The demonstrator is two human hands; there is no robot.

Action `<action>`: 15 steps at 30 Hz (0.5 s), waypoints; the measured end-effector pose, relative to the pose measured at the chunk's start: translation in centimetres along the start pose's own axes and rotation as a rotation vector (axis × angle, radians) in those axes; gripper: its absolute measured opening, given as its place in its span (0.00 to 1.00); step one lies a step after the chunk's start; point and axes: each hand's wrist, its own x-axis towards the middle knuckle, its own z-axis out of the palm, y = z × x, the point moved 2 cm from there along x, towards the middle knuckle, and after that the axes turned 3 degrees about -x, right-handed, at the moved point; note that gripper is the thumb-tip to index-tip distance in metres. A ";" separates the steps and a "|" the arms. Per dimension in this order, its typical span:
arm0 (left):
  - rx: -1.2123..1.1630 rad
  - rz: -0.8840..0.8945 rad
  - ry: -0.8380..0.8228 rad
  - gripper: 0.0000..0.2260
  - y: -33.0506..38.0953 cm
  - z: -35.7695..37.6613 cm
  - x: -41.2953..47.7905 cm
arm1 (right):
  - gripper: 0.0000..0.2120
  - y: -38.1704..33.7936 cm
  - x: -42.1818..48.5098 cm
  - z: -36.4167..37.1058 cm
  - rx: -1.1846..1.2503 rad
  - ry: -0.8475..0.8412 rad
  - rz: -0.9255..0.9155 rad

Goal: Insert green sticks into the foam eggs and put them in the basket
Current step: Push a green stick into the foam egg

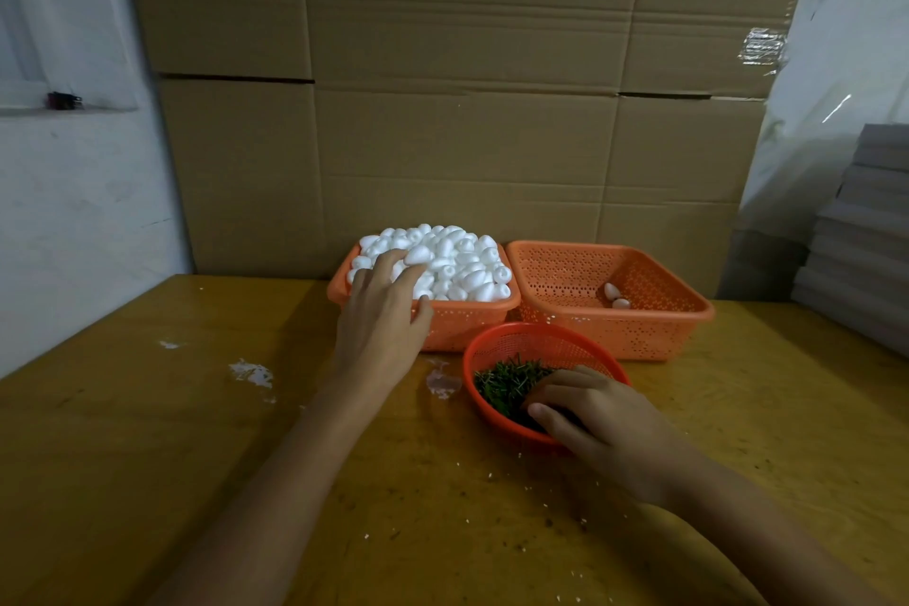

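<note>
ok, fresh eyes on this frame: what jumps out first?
The heap of white foam eggs overfilling the left orange basket at the back of the table, the left hand on top. To its right, a second orange basket holds only two eggs. In front, the right hand reaches into green sticks in a round red basket.

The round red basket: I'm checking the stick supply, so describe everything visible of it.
The round red basket is a shallow, perforated plastic bowl with a smooth rim, standing on the wooden table just in front of the full orange basket and the nearly empty orange basket; whether it touches them is unclear. A loose heap of green sticks covers its bottom. The right hand reaches over its near rim, fingers in the sticks.
</note>
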 end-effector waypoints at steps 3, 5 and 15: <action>-0.064 0.028 0.105 0.17 0.8 -0.7 -0.6 | 0.22 0.0 0.0 0.1 -0.013 0.003 -0.010; -0.203 0.087 0.148 0.14 1.6 -1.1 -1.0 | 0.23 0.1 0.0 0.1 -0.006 0.006 -0.016; -0.672 0.367 0.173 0.06 6.8 -0.9 -4.0 | 0.24 -0.1 -0.2 -0.6 0.705 0.339 0.116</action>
